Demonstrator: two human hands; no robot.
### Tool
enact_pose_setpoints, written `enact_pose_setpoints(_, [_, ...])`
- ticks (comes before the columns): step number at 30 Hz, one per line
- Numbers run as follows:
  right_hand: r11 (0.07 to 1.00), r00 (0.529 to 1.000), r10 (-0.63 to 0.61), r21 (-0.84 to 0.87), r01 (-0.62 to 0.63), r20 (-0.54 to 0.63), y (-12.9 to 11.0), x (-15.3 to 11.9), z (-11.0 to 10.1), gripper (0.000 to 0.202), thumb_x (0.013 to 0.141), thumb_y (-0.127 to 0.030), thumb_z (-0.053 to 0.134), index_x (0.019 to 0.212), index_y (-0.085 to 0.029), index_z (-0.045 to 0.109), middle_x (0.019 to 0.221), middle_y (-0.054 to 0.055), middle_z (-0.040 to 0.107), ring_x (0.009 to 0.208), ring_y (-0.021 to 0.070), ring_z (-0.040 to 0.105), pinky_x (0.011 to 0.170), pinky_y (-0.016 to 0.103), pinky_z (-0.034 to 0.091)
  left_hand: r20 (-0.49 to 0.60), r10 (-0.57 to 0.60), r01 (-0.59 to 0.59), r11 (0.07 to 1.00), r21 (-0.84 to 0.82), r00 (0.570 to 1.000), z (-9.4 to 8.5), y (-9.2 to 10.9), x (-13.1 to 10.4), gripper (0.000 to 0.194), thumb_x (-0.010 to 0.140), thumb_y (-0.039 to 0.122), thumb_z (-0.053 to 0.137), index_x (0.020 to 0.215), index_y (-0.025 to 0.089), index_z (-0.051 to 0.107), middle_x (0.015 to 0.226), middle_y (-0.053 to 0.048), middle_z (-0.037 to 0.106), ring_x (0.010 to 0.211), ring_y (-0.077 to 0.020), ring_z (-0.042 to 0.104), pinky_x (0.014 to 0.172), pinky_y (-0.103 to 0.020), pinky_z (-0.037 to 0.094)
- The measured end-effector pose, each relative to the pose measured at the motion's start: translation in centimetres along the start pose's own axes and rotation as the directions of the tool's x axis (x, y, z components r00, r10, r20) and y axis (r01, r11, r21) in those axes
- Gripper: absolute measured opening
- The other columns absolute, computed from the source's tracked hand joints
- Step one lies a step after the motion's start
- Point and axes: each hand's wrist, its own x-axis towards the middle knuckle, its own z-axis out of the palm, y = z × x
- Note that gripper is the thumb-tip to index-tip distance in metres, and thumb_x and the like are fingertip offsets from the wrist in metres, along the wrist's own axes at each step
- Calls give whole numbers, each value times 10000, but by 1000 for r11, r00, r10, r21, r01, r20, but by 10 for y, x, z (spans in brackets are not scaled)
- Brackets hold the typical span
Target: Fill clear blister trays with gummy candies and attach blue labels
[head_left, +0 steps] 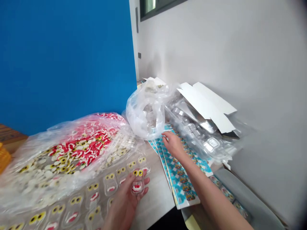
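The pale worktop (157, 195) stands between an upright flat blue panel (67, 60) and a plain light-grey wall (216, 48), with one dark-framed window (151, 6) above. One clear bag of loose red-and-white and yellow-and-black pieces (83, 147) spreads along the left side of the worktop. Nearer, at least eleven clear plastic shells with yellow eyes and red lips (110, 183) lie in rows. The left hand (127, 201) is clamped on one more such shell, the clear held shell (137, 183), above the worktop's near edge. The right hand (171, 143), fingers bent, is at the far end of at least two blue printed sheets (179, 179); whether it pinches one, I cannot tell. One crumpled translucent bag (146, 111) sits just beyond it. Toward the wall, white card pieces (206, 102) rest on a pile of clear plastic packaging (192, 131), too overlapped to count
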Motion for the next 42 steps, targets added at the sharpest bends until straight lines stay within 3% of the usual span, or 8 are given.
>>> enact_pose_setpoints(7, [989, 982, 149, -35, -146, 113, -30, 96, 53, 323, 805, -294, 683, 1099, -166, 646, 1056, 144, 733, 1026, 304, 680, 849, 356, 483, -92, -14, 13, 1000, -12, 996, -1, 6, 12, 321, 814, 230, 711, 1118, 144, 657, 1232, -165, 709, 939, -314, 744, 682, -364, 610])
enact_pose_setpoints(14, [956, 959, 273, 88, -279, 73, -20, 101, 71, 378, 806, -249, 651, 1176, -203, 590, 1004, 85, 735, 981, 254, 684, 816, 315, 477, -102, 8, -8, 1000, -2, 995, -5, 8, 8, 283, 833, 209, 694, 1104, 146, 642, 1216, -155, 716, 907, -292, 752, 684, -346, 615])
enact_pose_setpoints(21, [881, 926, 378, 314, -354, -18, -11, 100, 60, 178, 785, -195, 579, 939, -172, 663, 777, 25, 708, 723, 177, 673, 704, 276, 519, -64, 35, -34, 999, 21, 997, 0, 3, -1, 217, 845, 228, 695, 1034, 133, 648, 1199, -163, 716, 934, -286, 745, 708, -331, 603])
enact_pose_setpoints(28, [801, 922, 365, 550, -238, -132, -32, 25, 12, 327, 861, -341, 508, 1108, -158, 618, 840, 33, 678, 674, 166, 645, 574, 272, 537, 14, 56, -55, 996, -68, 998, -1, 1, -4, 216, 926, 297, 564, 1044, 139, 652, 1187, -155, 716, 969, -273, 727, 735, -344, 576])
enact_pose_setpoints(32, [539, 963, 269, 828, -154, 5, -50, -49, 6, 259, 799, -413, 680, 895, -172, 672, 640, -20, 620, 531, 128, 555, 495, 250, 487, 21, 62, -60, 994, -96, 998, 5, -4, -4, 225, 918, 302, 563, 1030, 135, 664, 1181, -154, 713, 945, -266, 727, 743, -347, 555])
enact_pose_setpoints(35, [473, 964, 255, 860, -190, 73, -58, -85, 13, 262, 813, -430, 690, 885, -179, 675, 603, -26, 616, 498, 121, 533, 461, 237, 448, 33, 76, -72, 992, -103, 997, 9, -6, -6, 209, 896, 291, 604, 1031, 142, 662, 1189, -142, 707, 952, -265, 722, 772, -353, 549])
enact_pose_setpoints(38, [565, 969, 247, 811, -153, 11, -63, -103, 16, 216, 894, -399, 622, 944, -193, 663, 663, -9, 653, 558, 146, 593, 509, 259, 490, 22, 113, -110, 988, -107, 993, 11, -7, -8, 193, 834, 272, 699, 984, 158, 659, 1172, -118, 709, 953, -263, 716, 776, -341, 544])
enact_pose_setpoints(42, [892, 949, 32, 437, 113, -312, -70, -124, 21, 144, 958, -233, 539, 1033, -207, 659, 900, 60, 724, 784, 187, 682, 706, 319, 559, 22, 144, -138, 977, -164, 989, 13, -11, -10, 201, 811, 287, 726, 959, 166, 663, 1123, -96, 713, 974, -250, 697, 818, -346, 537])
